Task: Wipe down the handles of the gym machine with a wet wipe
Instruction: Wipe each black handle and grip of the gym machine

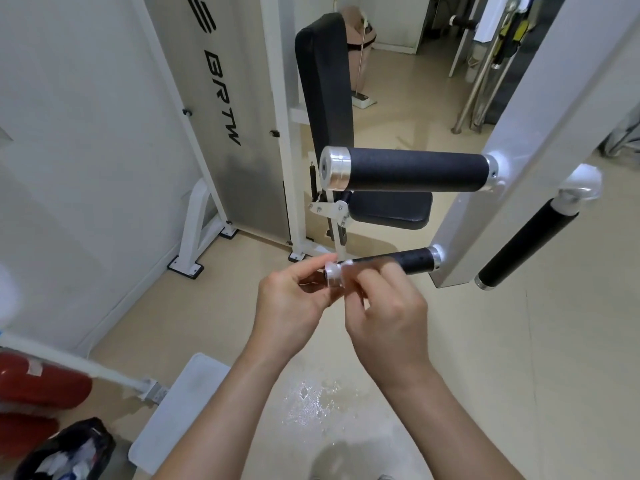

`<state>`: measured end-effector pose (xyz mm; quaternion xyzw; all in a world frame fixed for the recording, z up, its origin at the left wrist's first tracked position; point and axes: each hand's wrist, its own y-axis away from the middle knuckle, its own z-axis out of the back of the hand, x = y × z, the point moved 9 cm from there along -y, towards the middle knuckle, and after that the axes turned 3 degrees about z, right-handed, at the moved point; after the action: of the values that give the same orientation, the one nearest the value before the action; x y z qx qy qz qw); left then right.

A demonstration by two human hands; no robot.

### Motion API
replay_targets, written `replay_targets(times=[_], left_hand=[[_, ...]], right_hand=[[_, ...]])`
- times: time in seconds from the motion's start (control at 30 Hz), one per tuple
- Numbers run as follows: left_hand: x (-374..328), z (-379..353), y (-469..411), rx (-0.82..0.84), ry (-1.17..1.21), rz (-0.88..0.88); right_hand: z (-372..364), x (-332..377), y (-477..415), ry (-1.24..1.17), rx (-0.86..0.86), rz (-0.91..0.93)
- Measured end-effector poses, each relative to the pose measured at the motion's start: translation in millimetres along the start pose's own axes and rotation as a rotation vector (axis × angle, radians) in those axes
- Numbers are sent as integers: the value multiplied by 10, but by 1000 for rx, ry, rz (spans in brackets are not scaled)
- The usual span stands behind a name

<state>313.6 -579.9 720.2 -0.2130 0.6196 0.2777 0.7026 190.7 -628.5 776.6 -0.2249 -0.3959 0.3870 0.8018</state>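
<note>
- Pale beige floor (485, 375) fills the room, with a shiny wet patch (318, 400) below the arms and plain white walls (69, 168) on the left.
- White steel gym machine frame (540, 133) rises on the right; a grey panel with black lettering (242, 98) stands behind it at centre-left.
- Black padded backrest (325, 88) stands upright above a black seat pad (391, 211).
- Three black foam handles with silver end caps stick out from the frame: the upper handle (415, 170), level and largest in view; the lower handle (412, 261), just past the hands; the angled handle (526, 247), far right.
- Left hand (287, 303) has its fingers curled, pinching at the lower handle's silver cap.
- Right hand (388, 313) curls its fingers over the same end, touching the foam.
- White wet wipe (341, 270), small and crumpled, sits between both hands' fingertips, against the cap.
</note>
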Motion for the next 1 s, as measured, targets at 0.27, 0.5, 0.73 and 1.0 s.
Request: replay_targets(times=[0.27, 0.5, 0.73, 1.0], left_hand=[[32, -14, 27, 0, 49, 23], [111, 73, -11, 17, 78, 115], [-9, -15, 43, 60, 88, 19], [125, -34, 31, 9, 83, 140]], right_hand=[[43, 12, 100, 26, 20, 9], [60, -88, 100, -5, 18, -34], [-34, -84, -39, -88, 7, -108], [20, -126, -191, -59, 21, -131]])
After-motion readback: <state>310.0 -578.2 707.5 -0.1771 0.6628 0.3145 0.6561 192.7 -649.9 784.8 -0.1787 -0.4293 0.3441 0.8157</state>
